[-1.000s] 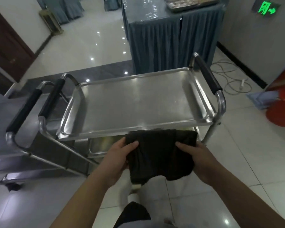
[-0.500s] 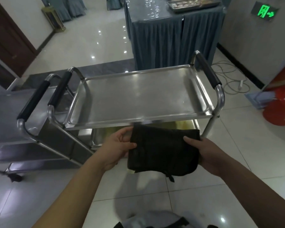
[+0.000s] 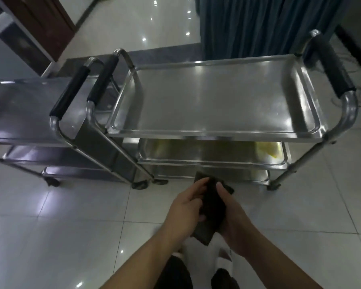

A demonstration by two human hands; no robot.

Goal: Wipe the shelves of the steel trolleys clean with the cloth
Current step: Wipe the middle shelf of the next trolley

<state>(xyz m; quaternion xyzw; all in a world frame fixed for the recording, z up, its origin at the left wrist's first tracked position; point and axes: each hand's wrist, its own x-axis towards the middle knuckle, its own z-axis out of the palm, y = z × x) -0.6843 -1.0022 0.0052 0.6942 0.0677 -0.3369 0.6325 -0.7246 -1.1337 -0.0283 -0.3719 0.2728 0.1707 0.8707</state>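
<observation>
The left hand [image 3: 186,207] and the right hand [image 3: 233,217] are pressed close together low over the tiled floor [image 3: 71,226], fingers curled shut around a dark cloth [image 3: 214,207] folded into a narrow bundle between them. Just beyond the hands stands a steel trolley [image 3: 217,134], its top shelf [image 3: 217,97] bare and shiny; a second trolley [image 3: 29,113] stands to the left of it, their black-padded handles side by side.

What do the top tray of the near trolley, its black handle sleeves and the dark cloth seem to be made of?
Top tray: polished steel, it seems; it mirrors the lights.
Black handle sleeves: matt, probably foam or rubber.
Dark folded cloth held by the left hand and right hand: soft fabric, unclear which.
</observation>
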